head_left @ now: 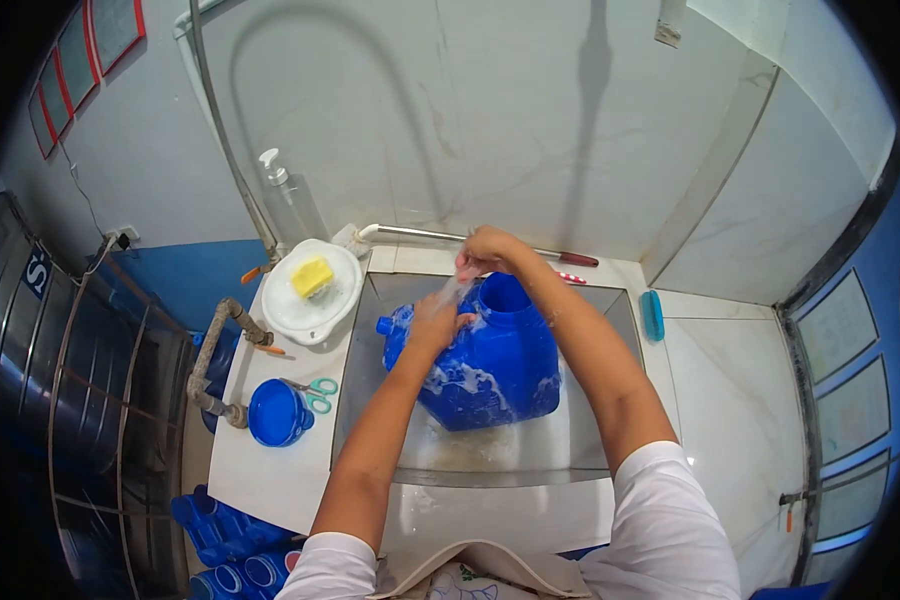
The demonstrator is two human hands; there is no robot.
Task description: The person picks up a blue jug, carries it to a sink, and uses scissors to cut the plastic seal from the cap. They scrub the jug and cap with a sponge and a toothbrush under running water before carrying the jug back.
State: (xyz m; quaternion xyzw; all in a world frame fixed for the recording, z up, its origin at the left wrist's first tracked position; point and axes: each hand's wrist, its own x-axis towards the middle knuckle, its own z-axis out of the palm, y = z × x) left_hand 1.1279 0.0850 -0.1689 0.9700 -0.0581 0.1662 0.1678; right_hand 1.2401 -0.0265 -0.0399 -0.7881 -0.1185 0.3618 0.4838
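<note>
A large blue plastic container (490, 370) with soap suds on it sits tilted in the sink (580, 440), its round mouth facing up. My left hand (436, 322) lies at the container's upper edge, left of the mouth, its fingers bent around something whitish and translucent. My right hand (490, 250) is closed just above the container, and the same whitish material, too blurred to name, hangs between the two hands.
Left of the sink, a white basin (315, 310) holds a yellow sponge (312, 276). A pump bottle (292, 205), blue cup (276, 413) and green scissors (320, 394) are nearby. A faucet spout (420, 232) crosses behind the sink; a teal brush (652, 315) lies right.
</note>
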